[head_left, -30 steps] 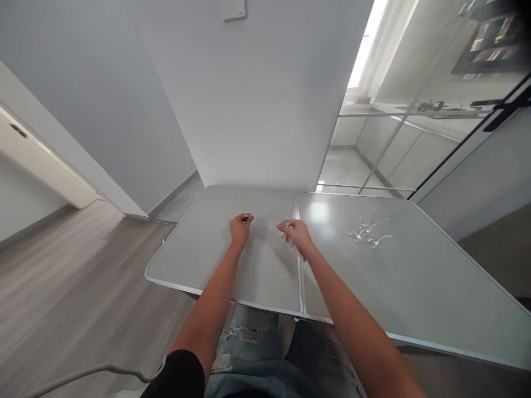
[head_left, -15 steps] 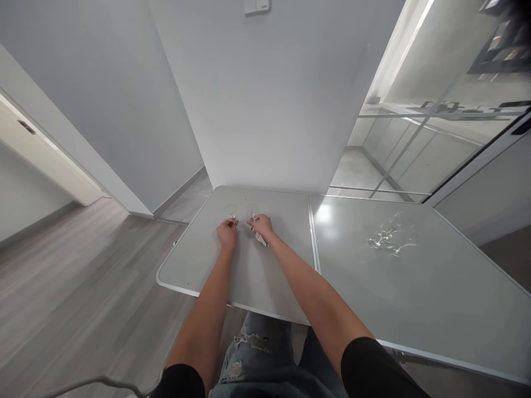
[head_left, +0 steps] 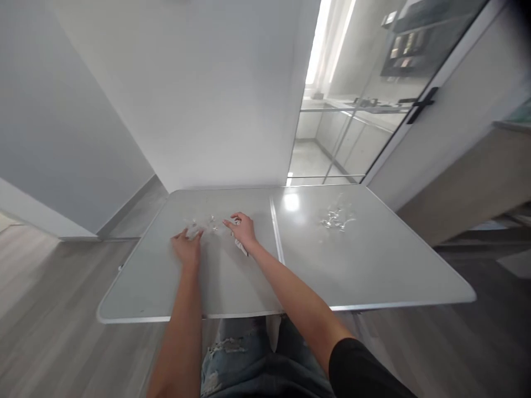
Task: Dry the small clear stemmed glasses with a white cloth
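My left hand (head_left: 188, 247) is over the left half of the table, palm down, its fingers spread and nothing gripped. Just beyond its fingertips is small clear glassware (head_left: 213, 223), faint and blurred, so its exact kind and number are hard to make out. To the right of the glassware is my right hand (head_left: 243, 228), thumb and forefinger apart. A crumpled white cloth (head_left: 241, 246) is tucked under its palm, in the other fingers. Whether the left fingertips touch the glass, I cannot tell.
On the right half of the grey folding table (head_left: 373, 271) stands a cluster of clear glassware (head_left: 337, 220). A raised metal seam (head_left: 275, 229) divides the tabletop. A wall (head_left: 224, 110) rises behind the table, with a glass-paned door (head_left: 332, 138) at the back right.
Both hands have let go of the clear glasses they held; the left fingers have spread and the right hand has drawn back from the glass. My view has swung to the right.
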`<state>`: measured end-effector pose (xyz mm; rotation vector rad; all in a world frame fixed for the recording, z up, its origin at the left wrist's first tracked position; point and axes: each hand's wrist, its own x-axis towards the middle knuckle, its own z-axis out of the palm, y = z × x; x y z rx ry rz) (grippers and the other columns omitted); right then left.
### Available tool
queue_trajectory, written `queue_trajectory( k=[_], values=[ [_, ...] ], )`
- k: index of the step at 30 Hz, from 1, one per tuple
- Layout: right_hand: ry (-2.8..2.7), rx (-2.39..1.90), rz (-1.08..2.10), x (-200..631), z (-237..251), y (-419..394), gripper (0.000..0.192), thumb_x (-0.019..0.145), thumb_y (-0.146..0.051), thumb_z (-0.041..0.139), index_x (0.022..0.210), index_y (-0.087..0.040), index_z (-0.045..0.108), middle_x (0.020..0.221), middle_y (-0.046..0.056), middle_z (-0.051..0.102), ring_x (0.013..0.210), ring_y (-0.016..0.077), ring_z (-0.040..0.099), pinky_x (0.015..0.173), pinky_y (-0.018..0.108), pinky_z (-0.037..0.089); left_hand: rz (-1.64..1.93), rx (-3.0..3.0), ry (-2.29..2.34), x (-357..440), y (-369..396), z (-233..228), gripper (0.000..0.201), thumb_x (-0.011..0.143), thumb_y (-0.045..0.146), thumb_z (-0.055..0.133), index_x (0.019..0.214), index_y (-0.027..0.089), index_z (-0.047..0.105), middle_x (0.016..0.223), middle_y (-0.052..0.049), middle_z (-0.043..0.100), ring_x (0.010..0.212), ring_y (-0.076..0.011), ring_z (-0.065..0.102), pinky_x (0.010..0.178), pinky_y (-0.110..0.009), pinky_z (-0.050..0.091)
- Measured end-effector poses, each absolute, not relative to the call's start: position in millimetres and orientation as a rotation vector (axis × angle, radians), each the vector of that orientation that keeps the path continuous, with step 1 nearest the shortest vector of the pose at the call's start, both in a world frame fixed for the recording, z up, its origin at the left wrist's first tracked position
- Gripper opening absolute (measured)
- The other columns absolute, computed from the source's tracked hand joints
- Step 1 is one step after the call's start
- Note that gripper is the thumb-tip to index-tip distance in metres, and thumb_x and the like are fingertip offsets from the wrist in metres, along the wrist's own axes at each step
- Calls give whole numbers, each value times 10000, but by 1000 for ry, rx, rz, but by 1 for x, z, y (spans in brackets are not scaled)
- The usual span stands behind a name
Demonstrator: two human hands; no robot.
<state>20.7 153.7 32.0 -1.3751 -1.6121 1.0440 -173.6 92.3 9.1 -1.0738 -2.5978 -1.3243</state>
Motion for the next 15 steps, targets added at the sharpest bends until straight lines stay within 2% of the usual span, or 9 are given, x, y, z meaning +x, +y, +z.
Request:
queue_trajectory(
  k=[1,3,6,9,13,15],
  values=[
    [-1580,-1363,1015,47,34,146,454,840,-581,666,1158,-258,654,1205,44,675,755,162,684,764,282,520,-1389,-1031,-2528,-163,87,13,492,726,398,761,1130,129,682,1159,-114,602,817,-184,620,936,-382,499],
    [-1484,-1450,843,110,36,132,472,837,-605,642,1151,-252,642,1177,69,670,876,216,674,803,315,518,-1549,-995,-2335,-132,78,26,380,806,370,696,1118,156,664,1178,-101,568,793,-152,590,917,-355,502],
    [-1229,-1569,474,217,32,118,498,842,-571,620,1181,-207,598,1135,126,652,1017,280,634,840,348,504,-1778,-1145,-2146,-59,79,50,312,876,327,625,1147,175,590,1108,-69,587,776,-137,575,787,-283,511],
    [-1012,-1699,240,316,22,117,477,816,-504,643,1167,-186,586,1135,139,636,1033,282,615,881,357,486,-1933,-1580,-2099,31,102,65,214,916,297,577,1103,194,580,940,-24,624,743,-129,584,714,-243,487],
    [-962,-1913,186,404,11,133,564,673,-433,758,1132,-144,602,1165,184,621,1096,316,585,962,406,465,-1793,-2311,-1992,133,146,50,111,847,252,683,938,193,659,948,-52,673,733,-143,603,799,-300,502],
    [-1088,-1948,242,428,7,145,540,605,-427,796,1033,-133,646,1083,188,654,1087,333,591,936,414,483,-1685,-2523,-1973,170,165,32,135,816,261,736,919,183,695,959,-75,684,774,-172,625,832,-335,510]
  ],
)
